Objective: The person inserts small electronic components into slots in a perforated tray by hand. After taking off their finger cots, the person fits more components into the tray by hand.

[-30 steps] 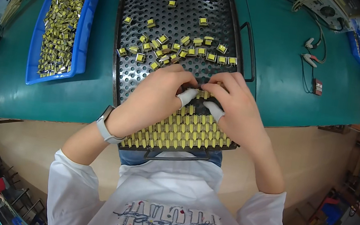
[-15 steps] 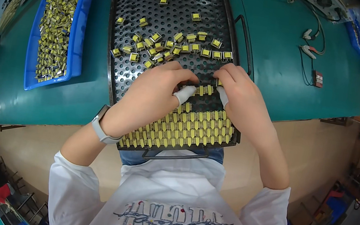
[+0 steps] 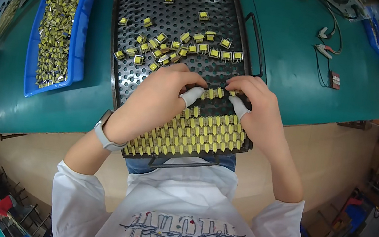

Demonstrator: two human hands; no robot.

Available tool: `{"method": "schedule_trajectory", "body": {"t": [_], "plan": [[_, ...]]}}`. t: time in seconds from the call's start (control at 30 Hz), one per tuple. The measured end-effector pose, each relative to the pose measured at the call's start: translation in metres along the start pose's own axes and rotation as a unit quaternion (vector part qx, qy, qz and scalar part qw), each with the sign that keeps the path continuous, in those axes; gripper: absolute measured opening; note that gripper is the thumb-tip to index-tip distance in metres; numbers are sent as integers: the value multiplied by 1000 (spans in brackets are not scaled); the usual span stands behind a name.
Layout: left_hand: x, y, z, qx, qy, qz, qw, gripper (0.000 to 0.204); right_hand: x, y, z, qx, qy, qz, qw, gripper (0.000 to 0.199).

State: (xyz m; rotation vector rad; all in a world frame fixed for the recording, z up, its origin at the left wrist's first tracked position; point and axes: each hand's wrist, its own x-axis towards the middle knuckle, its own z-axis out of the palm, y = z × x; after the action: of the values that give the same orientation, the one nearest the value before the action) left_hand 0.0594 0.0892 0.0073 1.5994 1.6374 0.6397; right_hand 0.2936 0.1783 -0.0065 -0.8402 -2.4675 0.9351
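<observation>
Over the black perforated metal tray point(image 3: 180, 16), my left hand point(image 3: 156, 94) is closed on a short row of small yellow transformers point(image 3: 214, 93), its thumb in a white finger cover. Part of that row is hidden behind the fingers. Just right of the row's end, my right hand point(image 3: 261, 112) pinches a single yellow transformer point(image 3: 232, 93) between index finger and white-covered thumb. Packed rows of transformers point(image 3: 197, 134) fill the tray's near end, below both hands. Beyond the fingertips, loose transformers point(image 3: 203, 48) lie scattered, some in a rough line.
A blue bin point(image 3: 83, 29) heaped with transformers stands left of the tray on the green tabletop point(image 3: 297, 85). To the right lie clip leads point(image 3: 324, 50) with a small reddish block point(image 3: 335, 80). The tray's wire handle point(image 3: 257, 45) sticks out at its right side.
My right hand has shifted slightly right, away from the row's end, and its thumb has dropped lower. The tray appears a little further left in view. My left hand keeps its grip.
</observation>
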Motion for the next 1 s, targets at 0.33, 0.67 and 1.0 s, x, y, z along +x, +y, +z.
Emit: {"method": "schedule_trajectory", "body": {"t": [0.33, 0.67, 1.0], "plan": [[1, 3, -4, 16, -11, -25, 999, 20, 0, -11, 2, 33, 4, 69, 997, 30], [3, -1, 3, -3, 6, -5, 1000, 18, 4, -7, 8, 23, -24, 43, 998, 35], [4, 4, 17, -18, 6, 20, 1000, 17, -12, -11, 2, -88, -8, 26, 996, 51]]}}
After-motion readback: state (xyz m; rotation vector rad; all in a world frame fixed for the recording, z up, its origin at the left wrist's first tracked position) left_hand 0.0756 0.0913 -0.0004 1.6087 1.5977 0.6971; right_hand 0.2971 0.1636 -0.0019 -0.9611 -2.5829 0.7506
